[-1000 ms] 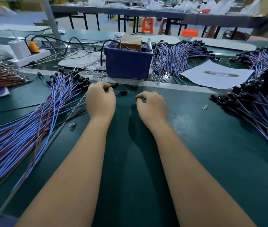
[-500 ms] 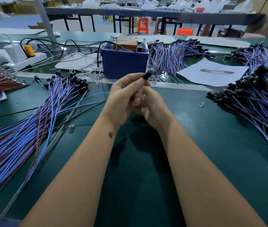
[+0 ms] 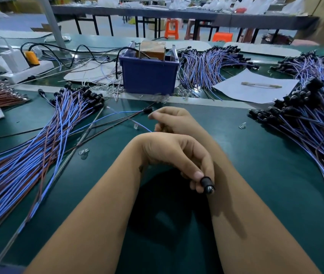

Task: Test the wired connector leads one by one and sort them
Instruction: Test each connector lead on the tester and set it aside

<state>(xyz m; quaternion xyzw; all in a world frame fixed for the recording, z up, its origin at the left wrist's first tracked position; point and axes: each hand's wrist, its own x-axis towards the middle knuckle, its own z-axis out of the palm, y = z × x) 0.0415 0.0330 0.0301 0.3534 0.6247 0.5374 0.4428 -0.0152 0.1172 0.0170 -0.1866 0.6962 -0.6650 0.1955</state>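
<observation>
I see two bare arms crossed over the green table [image 3: 265, 175]. Nearest to me, the left hand [image 3: 175, 155] reaches over the right arm. Its thumb and fingers pinch a small black connector [image 3: 207, 184], with the round tip pointing toward me. I cannot see the wire of that lead; the hand hides it.

Just behind it is the right hand [image 3: 174, 120]. Its fingers are curled, and a thin blue wire [image 3: 141, 126] runs in under them. The left hand covers the lower part, so I cannot tell if the fingers really hold the wire. That hand looks a bit blurry too.

Left of the hands lies a big pile of leads [image 3: 24, 161] with blue and brown wires, black ends at the far side. Its near end runs off the picture. Right of the hands is another pile [image 3: 311, 131], also cut off at the edge. A tiny clear bit [image 3: 242, 125] lies between the hands and that pile; I cannot make out what it is.

Behind the hands stands a blue box [image 3: 148, 76] with a brown block [image 3: 153, 50] inside. Right of the box are more leads [image 3: 206, 68] and a white sheet of paper [image 3: 256, 88]. Left of the box is a white power strip [image 3: 26, 71] with black cords.

Far behind the box the room is blurry, with long tables and orange stools [image 3: 170, 28].
</observation>
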